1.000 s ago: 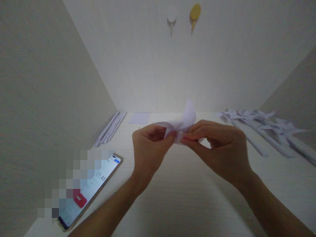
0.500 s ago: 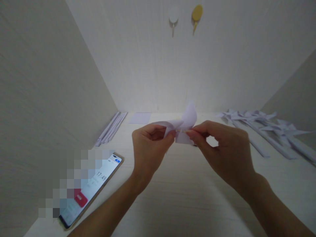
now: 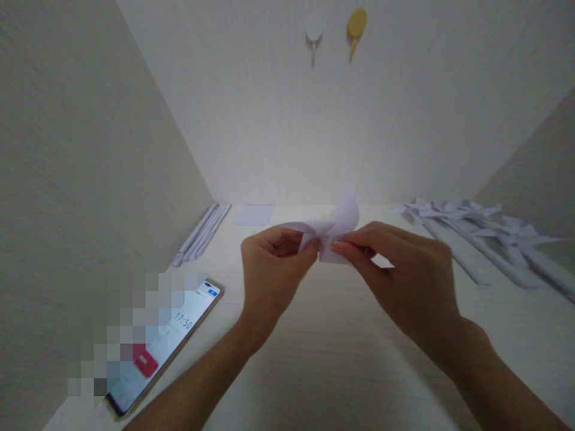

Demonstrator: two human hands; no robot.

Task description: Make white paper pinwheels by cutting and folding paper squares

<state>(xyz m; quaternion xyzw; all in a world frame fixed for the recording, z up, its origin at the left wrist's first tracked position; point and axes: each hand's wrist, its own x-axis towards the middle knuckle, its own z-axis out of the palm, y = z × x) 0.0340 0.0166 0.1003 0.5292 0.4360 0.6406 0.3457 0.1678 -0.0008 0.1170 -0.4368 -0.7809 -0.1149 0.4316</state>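
Observation:
A white paper pinwheel [image 3: 347, 209] with curled blades is held up just above the table between my hands. My left hand [image 3: 276, 260] pinches its middle with thumb and fingers, on the left side. From the right, the fingertips of my right hand [image 3: 399, 263] press together on a thin pale stick [image 3: 327, 240] at the pinwheel's centre. Most of that stick is hidden by fingers and paper, so I cannot tell how far it goes through.
Several finished white pinwheels [image 3: 453, 212] on paper sticks lie at the right. Rolled paper sticks [image 3: 202, 233] and a square paper sheet [image 3: 254, 214] lie at the back left. A phone [image 3: 171, 341] showing a timer leans front left. Two hooks [image 3: 357, 24] hang on the wall.
My right fingertips have moved slightly left, closer to my left fingers, and less of the thin stick shows between them. The left hand has stayed nearly still.

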